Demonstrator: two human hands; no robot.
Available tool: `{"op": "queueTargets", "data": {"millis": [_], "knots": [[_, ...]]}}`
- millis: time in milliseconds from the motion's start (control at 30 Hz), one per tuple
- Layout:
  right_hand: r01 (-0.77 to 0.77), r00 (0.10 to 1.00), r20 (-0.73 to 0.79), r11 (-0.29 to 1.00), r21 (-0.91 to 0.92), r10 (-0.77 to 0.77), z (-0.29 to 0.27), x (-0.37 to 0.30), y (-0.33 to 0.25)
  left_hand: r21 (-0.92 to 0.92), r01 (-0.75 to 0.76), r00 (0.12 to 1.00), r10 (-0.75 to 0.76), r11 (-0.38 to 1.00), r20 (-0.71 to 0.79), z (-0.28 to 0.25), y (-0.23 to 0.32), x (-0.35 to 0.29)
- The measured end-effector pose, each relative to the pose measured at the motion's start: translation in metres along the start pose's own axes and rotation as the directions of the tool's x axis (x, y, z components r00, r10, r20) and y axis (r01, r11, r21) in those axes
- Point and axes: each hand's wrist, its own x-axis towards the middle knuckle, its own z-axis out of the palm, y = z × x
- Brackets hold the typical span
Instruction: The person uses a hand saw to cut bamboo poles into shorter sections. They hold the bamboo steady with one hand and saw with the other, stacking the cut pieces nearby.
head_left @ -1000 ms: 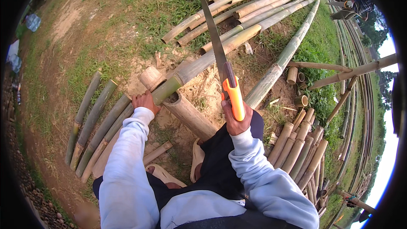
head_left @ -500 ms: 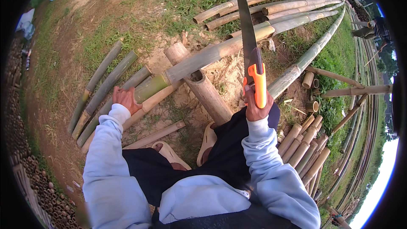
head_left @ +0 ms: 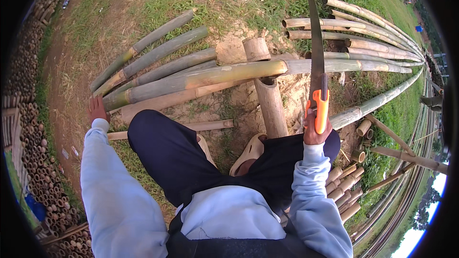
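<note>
My right hand (head_left: 315, 131) is closed round the orange and black handle of a handsaw (head_left: 316, 43). Its long blade points away from me and passes over a bamboo pole (head_left: 229, 74), seemingly above it. That pole runs across in front of my knees, resting on a thick bamboo piece (head_left: 271, 107) whose hollow end shows below it. At the pole's left end is my left hand (head_left: 98, 110), fingers stretched along the cut end and touching it. Whether the thumb hooks under cannot be seen.
Several cut bamboo lengths (head_left: 165, 50) lie beyond the pole at left. Long poles (head_left: 382, 48) fan out at far right, and short pieces (head_left: 344, 191) are stacked beside my right leg. Bamboo stacks (head_left: 43, 157) line the left. A bamboo frame (head_left: 406, 157) stands at right.
My left hand has slid from the pole's upper side out to its left end. My view has shifted, and the saw stays upright in my right hand.
</note>
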Motion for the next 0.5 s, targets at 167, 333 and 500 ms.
{"op": "queueTargets", "data": {"millis": [167,333,500], "knots": [[-0.021,0.995,0.101,0.999,-0.026,0.024,0.010,-0.008,-0.008,-0.272,-0.422,0.887,0.331,0.865,-0.321,0.047,0.053,-0.068],[0.045,0.964,0.264,0.995,-0.094,-0.019,0.011,-0.016,-0.003,-0.527,-0.386,0.881,0.472,0.757,0.033,0.112,0.115,-0.118],[0.121,0.944,0.315,0.991,-0.065,-0.094,0.013,-0.020,0.008,-0.598,-0.362,0.881,0.471,0.715,0.031,0.108,0.128,-0.121]]}}
